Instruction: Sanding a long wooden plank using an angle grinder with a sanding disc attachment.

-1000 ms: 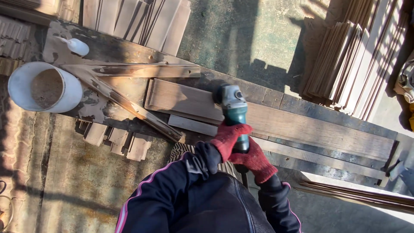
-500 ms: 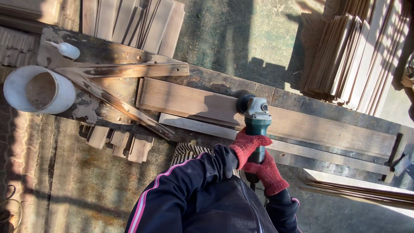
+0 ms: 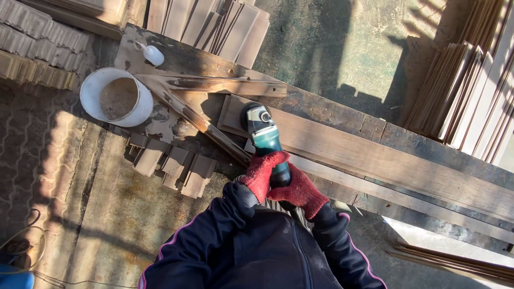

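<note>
Both hands clamped on grinder (image 3: 266, 140): left hand (image 3: 261, 174) higher up the green body, right hand (image 3: 297, 191) behind it at the tail, touching each other. Grinder head at 11 o'clock from the hands, resting on the left end of plank (image 3: 375, 155). Plank's long axis running from 10 toward 4 o'clock across the table (image 3: 321, 109). White bucket (image 3: 118, 98) well apart at 10 o'clock.

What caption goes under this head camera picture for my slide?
Two red-gloved hands, left and right, grip a green angle grinder on a long wooden plank.
</note>
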